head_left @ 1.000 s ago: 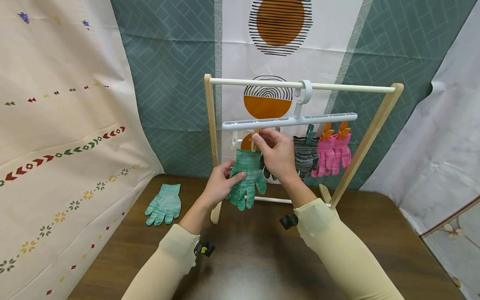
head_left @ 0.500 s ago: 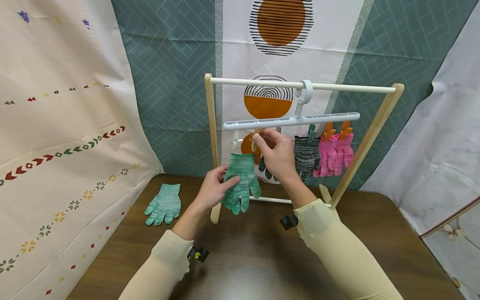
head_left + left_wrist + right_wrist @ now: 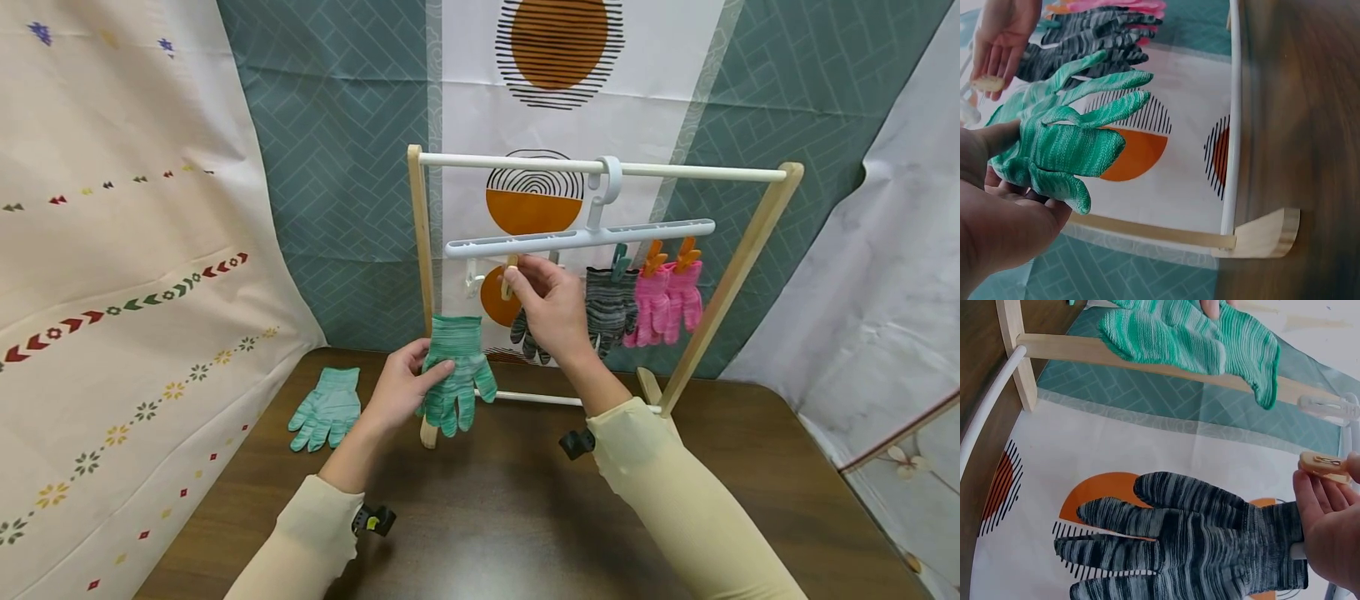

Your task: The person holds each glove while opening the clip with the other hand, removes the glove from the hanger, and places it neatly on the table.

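Observation:
My left hand (image 3: 399,385) pinches a green striped knit glove (image 3: 457,358) between thumb and fingers. The glove is upright, cuff up and fingers down, left of and below my right hand (image 3: 557,310). That right hand pinches a beige clothespin (image 3: 1324,465) under the left half of a pale grey hanger (image 3: 517,244); a gap lies between clothespin and green glove. Close behind the right hand hangs a grey-black striped glove (image 3: 1204,550), partly hidden in the head view. A second green glove (image 3: 330,408) lies flat on the table.
The hanger hooks over the white rail (image 3: 510,163) of a wooden rack. A white clip (image 3: 472,280) hangs at its left end. Toward the right end, another grey-black glove (image 3: 611,304) hangs by a teal clip, beside pink gloves (image 3: 667,304) on orange clips. Fabric walls surround the table.
My left hand has drawn the green glove down and left, away from the clothespin, where its cuff was a second ago. The right hand stays at the clothespin.

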`<action>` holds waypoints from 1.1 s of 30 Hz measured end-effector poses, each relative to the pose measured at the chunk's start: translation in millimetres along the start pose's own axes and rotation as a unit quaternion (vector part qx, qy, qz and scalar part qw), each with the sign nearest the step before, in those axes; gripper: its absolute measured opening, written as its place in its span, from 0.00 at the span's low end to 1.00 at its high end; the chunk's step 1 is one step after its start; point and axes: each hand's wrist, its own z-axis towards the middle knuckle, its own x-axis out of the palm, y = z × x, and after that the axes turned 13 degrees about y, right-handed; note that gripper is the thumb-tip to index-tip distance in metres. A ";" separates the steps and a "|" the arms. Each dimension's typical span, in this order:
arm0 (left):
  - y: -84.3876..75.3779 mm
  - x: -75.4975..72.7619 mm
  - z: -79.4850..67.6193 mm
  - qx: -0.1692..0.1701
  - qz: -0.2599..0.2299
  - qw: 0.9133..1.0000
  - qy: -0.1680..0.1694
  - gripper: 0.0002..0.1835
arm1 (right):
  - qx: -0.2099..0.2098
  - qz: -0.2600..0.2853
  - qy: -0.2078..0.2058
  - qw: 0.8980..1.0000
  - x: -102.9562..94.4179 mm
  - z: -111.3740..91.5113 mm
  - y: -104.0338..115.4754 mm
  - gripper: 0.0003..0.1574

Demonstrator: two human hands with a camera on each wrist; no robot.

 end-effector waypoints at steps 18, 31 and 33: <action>9.6 -31.4 -22.1 -0.018 0.002 0.999 -0.032 0.22 | 0.006 -0.006 0.001 1.000 0.7 1.1 0.9 0.21; 15.3 -48.1 -29.8 -0.039 0.028 0.997 -0.061 0.18 | 0.014 0.001 0.005 1.000 -0.6 0.1 -0.3 0.22; 17.3 -51.3 -31.0 -0.044 0.028 0.997 -0.062 0.19 | 0.013 -0.001 0.006 1.000 -0.7 -0.3 -1.0 0.21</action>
